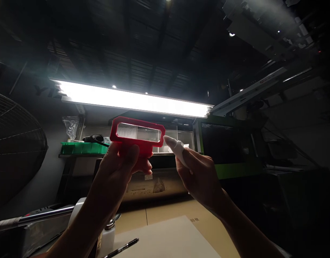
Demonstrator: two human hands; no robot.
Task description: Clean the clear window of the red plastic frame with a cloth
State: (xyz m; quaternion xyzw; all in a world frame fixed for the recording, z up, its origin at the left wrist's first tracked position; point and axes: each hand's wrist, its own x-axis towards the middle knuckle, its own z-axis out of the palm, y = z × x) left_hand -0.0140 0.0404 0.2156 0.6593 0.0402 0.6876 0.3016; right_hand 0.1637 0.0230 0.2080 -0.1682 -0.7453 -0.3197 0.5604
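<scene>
Open air is surrounding the red frame [137, 135], which is hanging just below the tube light [132, 100] and well above the tabletop [208, 222]. The frame's long axis is running nearly level, tilting slightly down to the right, its clear window facing the camera and its stub handle pointing down. The left hand [122, 165] is raised below the light with the forearm sloping up, its fingers [145, 165] closing around that handle from beneath. The right hand [198, 175] is lifting beside the frame's right end, fingers loosely spread and gripping nothing, its white-capped fingertip [175, 146] pointing up-left, just short of the frame's edge. Far below the light, a pen [123, 248] is lying on paper [167, 240].
</scene>
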